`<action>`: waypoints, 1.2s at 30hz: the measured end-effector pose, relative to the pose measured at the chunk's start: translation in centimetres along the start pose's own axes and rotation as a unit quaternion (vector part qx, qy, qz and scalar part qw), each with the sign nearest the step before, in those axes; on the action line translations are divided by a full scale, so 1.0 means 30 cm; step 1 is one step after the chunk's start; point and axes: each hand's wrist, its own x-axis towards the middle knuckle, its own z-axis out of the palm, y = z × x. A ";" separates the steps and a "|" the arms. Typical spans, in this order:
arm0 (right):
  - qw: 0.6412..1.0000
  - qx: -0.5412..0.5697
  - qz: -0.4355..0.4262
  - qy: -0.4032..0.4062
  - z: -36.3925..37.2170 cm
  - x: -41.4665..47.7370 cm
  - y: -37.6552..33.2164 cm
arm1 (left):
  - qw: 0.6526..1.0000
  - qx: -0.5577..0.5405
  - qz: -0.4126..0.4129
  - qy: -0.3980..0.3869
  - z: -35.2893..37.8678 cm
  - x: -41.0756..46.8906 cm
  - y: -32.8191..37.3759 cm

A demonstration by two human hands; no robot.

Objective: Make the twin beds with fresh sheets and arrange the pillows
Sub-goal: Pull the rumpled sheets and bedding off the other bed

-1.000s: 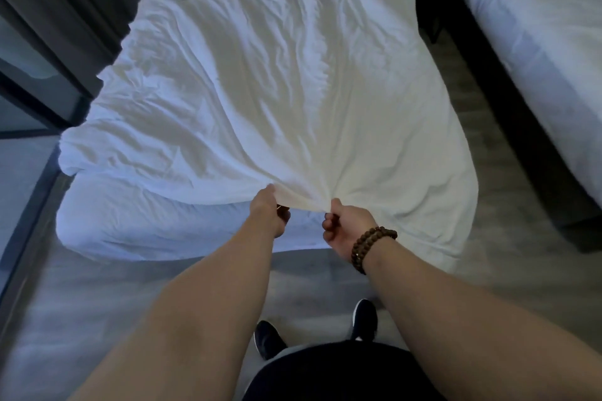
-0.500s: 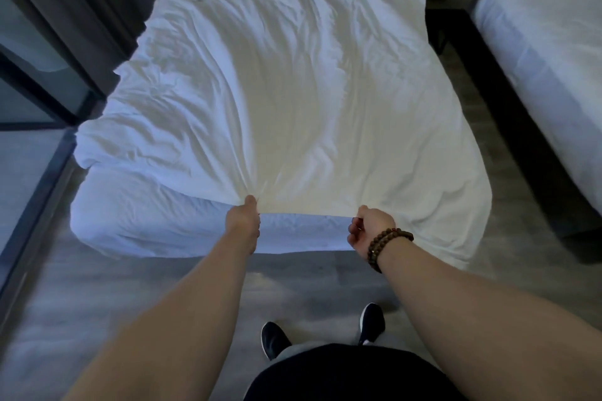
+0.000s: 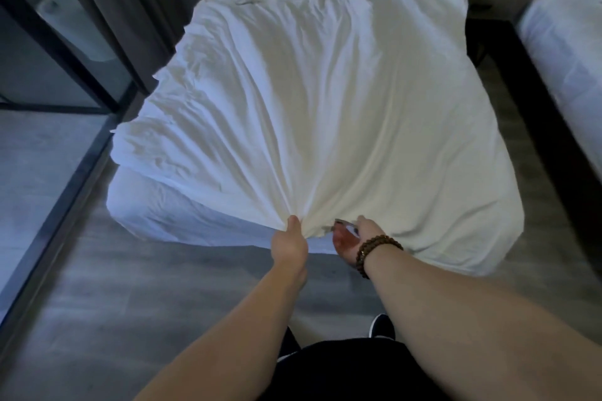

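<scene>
Sheet [image 3: 325, 114] hem bunched in gripping left hand [image 3: 290, 242]; right hand [image 3: 353, 239] just beside, hold unclear. Floor [image 3: 163, 286] open leftward; one bed [image 3: 169, 208] ahead, second bed [image 3: 566, 42] rightward.

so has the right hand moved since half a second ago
Yes: the right hand slid left along the bed's foot edge, closer to the left hand.

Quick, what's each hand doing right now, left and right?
Left hand: closed on the bunched edge of the sheet.
Right hand: at the sheet's edge, palm showing; fingers blurred, so a grip cannot be told.
</scene>
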 end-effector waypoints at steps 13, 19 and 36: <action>0.977 -0.174 -0.120 -0.024 0.103 -0.069 0.082 | 0.996 0.015 -0.036 -0.077 -0.033 0.060 0.171; 0.967 -0.187 -0.174 -0.002 0.071 -0.108 0.039 | 0.982 -0.078 -0.122 -0.124 -0.034 0.140 0.263; 0.964 -0.202 -0.165 0.056 -0.028 -0.087 0.059 | 0.999 -0.010 -0.036 -0.015 -0.273 0.129 0.212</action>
